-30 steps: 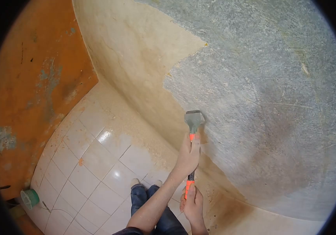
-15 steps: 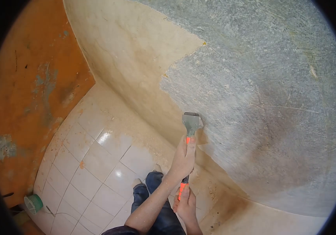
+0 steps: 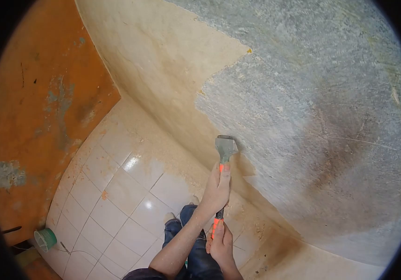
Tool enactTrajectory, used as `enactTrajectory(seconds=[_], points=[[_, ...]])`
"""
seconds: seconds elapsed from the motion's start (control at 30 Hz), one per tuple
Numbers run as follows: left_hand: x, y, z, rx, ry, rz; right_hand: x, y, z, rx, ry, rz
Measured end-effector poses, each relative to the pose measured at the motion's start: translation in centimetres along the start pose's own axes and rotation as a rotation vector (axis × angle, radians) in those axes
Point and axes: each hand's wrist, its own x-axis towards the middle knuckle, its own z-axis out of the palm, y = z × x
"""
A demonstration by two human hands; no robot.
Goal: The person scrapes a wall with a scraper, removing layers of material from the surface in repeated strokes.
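A long-handled scraper [image 3: 225,148] with a grey metal head and an orange and black handle stands up from my hands. Its blade end overlaps the lower edge of the rough grey area [image 3: 275,116] on the wall, beside the smooth cream surface [image 3: 172,65]. My left hand [image 3: 217,191] is wrapped around the upper handle, just under the head. Lower down, at the orange handle end, my right hand [image 3: 220,243] is closed around the grip.
An orange door-like panel [image 3: 32,93] with worn patches is at the left. White tiles [image 3: 112,210] cover the floor, dusty along the wall. A green basket [image 3: 45,239] and a thin cord [image 3: 81,252] lie at lower left. My legs [image 3: 196,252] are below my arms.
The scraper head has shifted slightly left against the wall, while the view has moved a little. Both hands keep their hold on the handle.
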Motion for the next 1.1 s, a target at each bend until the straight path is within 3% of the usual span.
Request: enactTrajectory(seconds=[0.1, 0.27, 0.37, 0.57, 0.83, 1.1], points=[[0.0, -0.1, 1.1, 0.03, 0.045, 0.096, -0.1, -0.2, -1.3, 0.021, -0.009, 0.007], [-0.5, 1.1, 1.8, -0.05, 0.041, 0.045, -0.7, -1.6, -3.0, 0.244, -0.173, -0.05], [-0.2, 1.5, 1.9, -0.037, 0.058, 0.07, -0.8, -1.5, -3.7, 0.158, -0.207, 0.019], [1.5, 3.0, -0.2, -0.046, 0.118, 0.071, 1.9, -3.3, -1.1, -0.043, -0.094, -0.07], [1.3, 3.0, -1.5, -0.079, -0.017, 0.07, 0.8, 0.2, 1.7, -0.064, -0.023, -0.12], [2.3, 3.1, -2.0, -0.022, 0.061, 0.142, 2.7, -0.7, 1.6, 0.003, -0.076, -0.071]])
